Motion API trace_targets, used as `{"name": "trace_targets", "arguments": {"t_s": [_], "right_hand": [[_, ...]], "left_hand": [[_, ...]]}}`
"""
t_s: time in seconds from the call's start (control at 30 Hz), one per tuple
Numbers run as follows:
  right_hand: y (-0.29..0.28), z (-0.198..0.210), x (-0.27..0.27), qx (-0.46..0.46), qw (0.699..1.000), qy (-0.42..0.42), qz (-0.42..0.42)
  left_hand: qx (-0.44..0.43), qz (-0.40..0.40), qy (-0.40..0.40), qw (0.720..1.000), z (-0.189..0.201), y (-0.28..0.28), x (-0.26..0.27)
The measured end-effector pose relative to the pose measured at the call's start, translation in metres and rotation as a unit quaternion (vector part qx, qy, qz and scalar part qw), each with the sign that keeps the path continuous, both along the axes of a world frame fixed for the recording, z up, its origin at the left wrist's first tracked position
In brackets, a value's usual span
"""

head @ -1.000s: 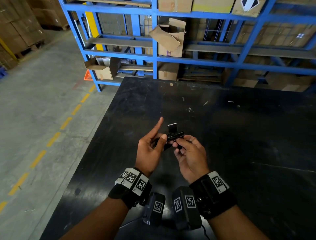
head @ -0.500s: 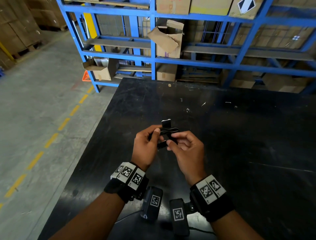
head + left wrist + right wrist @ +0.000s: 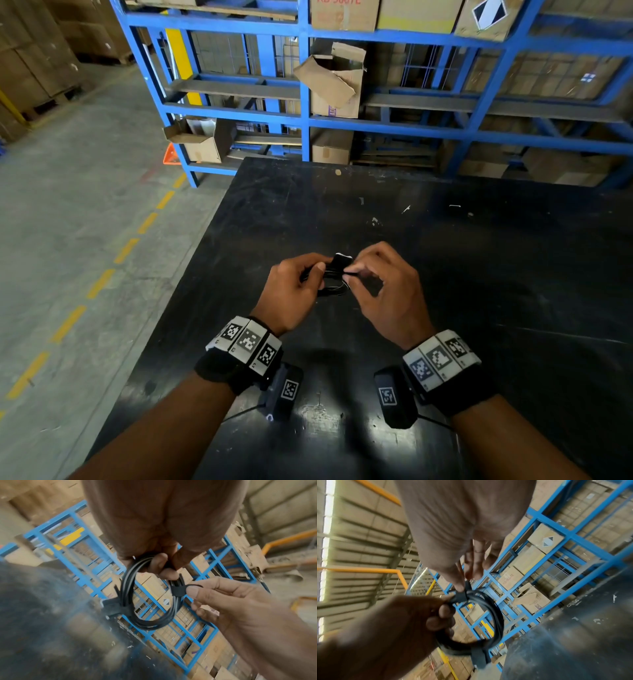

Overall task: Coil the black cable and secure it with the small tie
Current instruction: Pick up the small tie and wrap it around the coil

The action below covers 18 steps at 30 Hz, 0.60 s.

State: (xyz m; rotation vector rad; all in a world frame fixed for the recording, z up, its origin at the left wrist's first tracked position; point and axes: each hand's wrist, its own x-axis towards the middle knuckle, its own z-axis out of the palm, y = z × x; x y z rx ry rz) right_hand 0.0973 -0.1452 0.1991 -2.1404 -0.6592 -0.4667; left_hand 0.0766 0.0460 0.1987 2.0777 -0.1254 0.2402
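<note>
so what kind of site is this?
Probably a warehouse: blue steel racks stacked with cardboard boxes, concrete floor with dashed yellow lines, and a black worktable.

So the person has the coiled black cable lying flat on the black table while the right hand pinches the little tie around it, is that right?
Not quite. The coiled black cable is not lying on the black table: the left hand holds it up in the air, as the left wrist view shows. The rest stands: the right hand pinches the little tie wrapped around the coil.
</note>
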Motion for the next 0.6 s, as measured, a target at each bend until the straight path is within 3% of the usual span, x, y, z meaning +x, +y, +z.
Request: {"name": "trace_targets", "arguments": {"t_s": [0.23,0.4,0.6], "right_hand": [[-0.010,0.010,0.008,0.006,0.998,0.060,0.034],[-0.012,0.005,0.007,0.035,0.998,0.051,0.025],[-0.018,-0.001,0.009,0.072,0.979,0.188,0.019]], "left_hand": [[0.091,-0.086,-0.065,0.990,0.010,0.005,0.002],[0.141,-0.112,-0.035,0.983,0.015,0.004,0.005],[0.182,-0.171,0.027,0.968,0.019,0.002,0.014]]}}
